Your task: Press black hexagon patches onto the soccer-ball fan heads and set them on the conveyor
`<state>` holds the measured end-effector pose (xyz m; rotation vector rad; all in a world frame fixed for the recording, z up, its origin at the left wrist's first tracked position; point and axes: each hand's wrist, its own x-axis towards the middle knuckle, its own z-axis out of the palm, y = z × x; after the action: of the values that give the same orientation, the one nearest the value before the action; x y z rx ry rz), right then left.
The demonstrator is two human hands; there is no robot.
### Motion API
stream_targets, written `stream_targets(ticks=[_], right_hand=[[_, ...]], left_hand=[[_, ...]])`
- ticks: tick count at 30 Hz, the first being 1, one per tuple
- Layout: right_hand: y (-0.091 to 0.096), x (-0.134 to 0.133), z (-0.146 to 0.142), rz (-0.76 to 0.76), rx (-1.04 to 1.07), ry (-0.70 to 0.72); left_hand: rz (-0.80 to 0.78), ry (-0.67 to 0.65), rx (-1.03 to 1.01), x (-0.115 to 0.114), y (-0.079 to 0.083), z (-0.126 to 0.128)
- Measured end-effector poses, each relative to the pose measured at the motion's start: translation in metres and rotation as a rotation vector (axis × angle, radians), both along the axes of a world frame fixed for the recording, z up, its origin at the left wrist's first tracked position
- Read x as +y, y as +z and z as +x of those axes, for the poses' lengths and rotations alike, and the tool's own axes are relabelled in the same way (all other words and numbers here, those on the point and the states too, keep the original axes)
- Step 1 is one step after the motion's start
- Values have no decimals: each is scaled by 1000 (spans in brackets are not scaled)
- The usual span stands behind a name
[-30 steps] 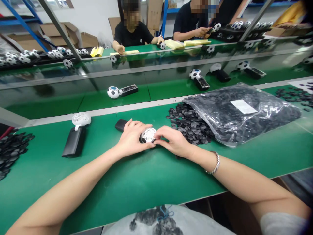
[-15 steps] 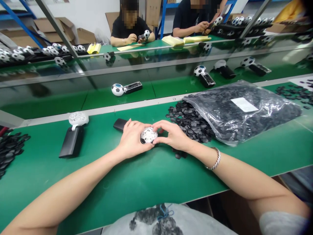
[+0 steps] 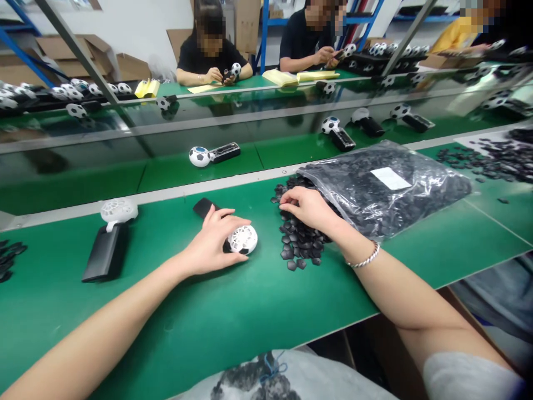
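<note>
One ball-headed device point(image 3: 244, 239) at the left fingers point(image 3: 228, 224), one white-headed device point(image 3: 118, 211) left of these, one bag point(image 3: 358, 191) and one label point(image 3: 391, 178) right of the right fingers point(image 3: 290, 196), one bracelet point(image 3: 368, 257) behind them

White-headed fan point(image 3: 245, 239), lying flat, black pentagon pieces point(image 3: 303, 245) heaped nearby

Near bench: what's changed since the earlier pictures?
The right hand came off the ball and moved right, to the black pieces; whether it holds one is unclear. The left hand stays on the ball; the bag stays beside the pieces.
</note>
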<state>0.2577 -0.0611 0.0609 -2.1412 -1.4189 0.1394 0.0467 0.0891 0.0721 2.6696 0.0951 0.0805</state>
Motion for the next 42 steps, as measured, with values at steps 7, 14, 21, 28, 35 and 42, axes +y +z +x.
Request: stream_targets(ticks=[7, 14, 21, 28, 35, 42], right_hand=[[2, -7, -9, -338, -243, 41], [3, -7, -19, -290, -189, 80], [9, -9, -43, 25, 182, 327], [8, -12, -63, 51, 238, 443], [6, -13, -67, 139, 338, 437], [-8, -8, -83, 170, 268, 390]], left_hand=[[-153, 62, 45, -7, -4, 1], [-172, 17, 43, -9, -9, -1], [-278, 80, 88, -11, -11, -4], [-326, 64, 82, -12, -10, -1], [-343, 123, -26, -17, -21, 3], [-255, 91, -91, -24, -27, -11]])
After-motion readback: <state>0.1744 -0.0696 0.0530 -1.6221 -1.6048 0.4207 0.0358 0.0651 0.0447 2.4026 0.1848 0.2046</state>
